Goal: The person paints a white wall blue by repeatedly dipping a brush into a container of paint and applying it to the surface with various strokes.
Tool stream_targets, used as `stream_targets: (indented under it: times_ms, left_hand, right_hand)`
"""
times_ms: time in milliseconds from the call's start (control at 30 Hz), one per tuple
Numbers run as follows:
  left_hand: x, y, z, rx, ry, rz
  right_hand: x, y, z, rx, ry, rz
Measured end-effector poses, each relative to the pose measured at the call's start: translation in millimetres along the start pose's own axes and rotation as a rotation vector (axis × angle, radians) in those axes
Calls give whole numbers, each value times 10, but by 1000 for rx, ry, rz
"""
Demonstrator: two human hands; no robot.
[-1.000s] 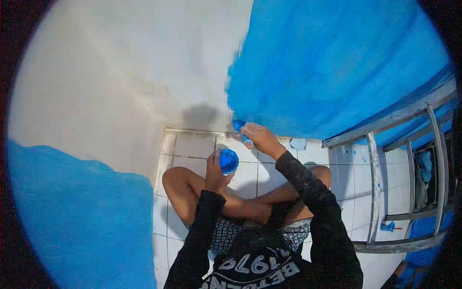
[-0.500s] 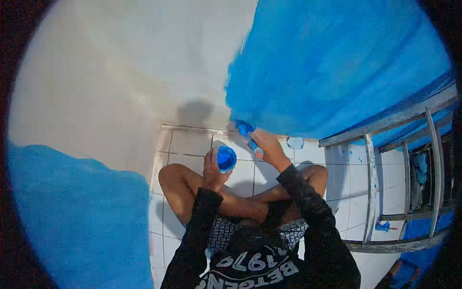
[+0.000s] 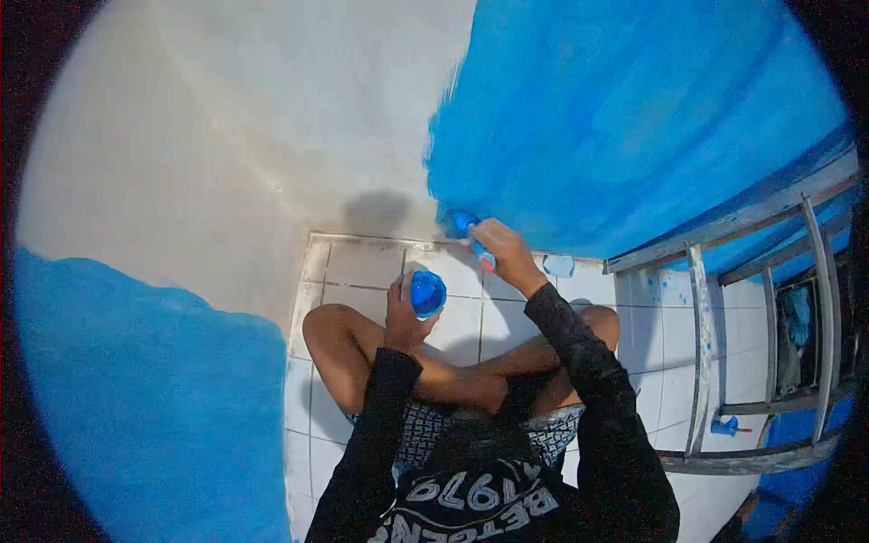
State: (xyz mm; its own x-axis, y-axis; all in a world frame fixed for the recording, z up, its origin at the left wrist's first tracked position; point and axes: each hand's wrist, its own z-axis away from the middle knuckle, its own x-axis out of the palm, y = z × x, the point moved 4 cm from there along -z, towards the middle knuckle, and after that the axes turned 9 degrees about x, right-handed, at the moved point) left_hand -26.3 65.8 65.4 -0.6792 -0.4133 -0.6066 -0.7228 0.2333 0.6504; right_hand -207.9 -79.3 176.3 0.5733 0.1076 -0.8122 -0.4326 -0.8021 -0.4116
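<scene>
My left hand (image 3: 405, 317) is wrapped round a small cup of blue paint (image 3: 428, 294), held upright over the tiles between my knees and the wall. In my right hand (image 3: 507, 257) is a paintbrush (image 3: 465, 223), its bristles loaded with blue. The pink-red end of its handle pokes out below my fingers. The bristles are at the lower left edge of the blue painted area of the wall (image 3: 579, 136), just above where the wall meets the floor. To the left of that edge the wall is whitish and bare of blue (image 3: 299, 109).
A wooden ladder (image 3: 697, 353) stands at the right. Behind it on the tiled floor (image 3: 362, 262) lies another blue-stained brush (image 3: 727, 425). A pale flat piece (image 3: 559, 265) lies by the wall base. The left wall (image 3: 163, 389) is blue in its lower part.
My right hand has moved slightly up and right, and the brush has shifted up along the blue edge. My left hand with the cup stays nearly in place.
</scene>
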Motion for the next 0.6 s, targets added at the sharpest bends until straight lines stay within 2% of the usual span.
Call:
stream_targets:
  times_ms: [67, 200, 267, 333, 400, 433, 533, 600]
  left_hand:
    - [-7, -6, 4, 27, 4, 3]
    - [-1, 21, -32, 19, -10, -19]
    - [-5, -1, -9, 38, -13, -21]
    - [-3, 15, 8, 4, -4, -12]
    - [15, -17, 24, 25, -5, -30]
    - [51, -57, 30, 5, -34, -72]
    - [57, -56, 31, -4, -44, -89]
    - [22, -29, 24, 2, -24, -60]
  right_hand:
    - [-147, -66, 19, 94, 91, 36]
    - [34, -165, 123, 28, 59, 17]
    - [307, -130, 164, 19, -164, 123]
    - [580, 32, 169, 63, -193, 89]
    - [683, 139, 97, 11, -268, 177]
    - [637, 171, 58, 30, -185, 59]
    - [421, 189, -63, -10, -92, 63]
    - [247, 121, -80, 6, -102, 94]
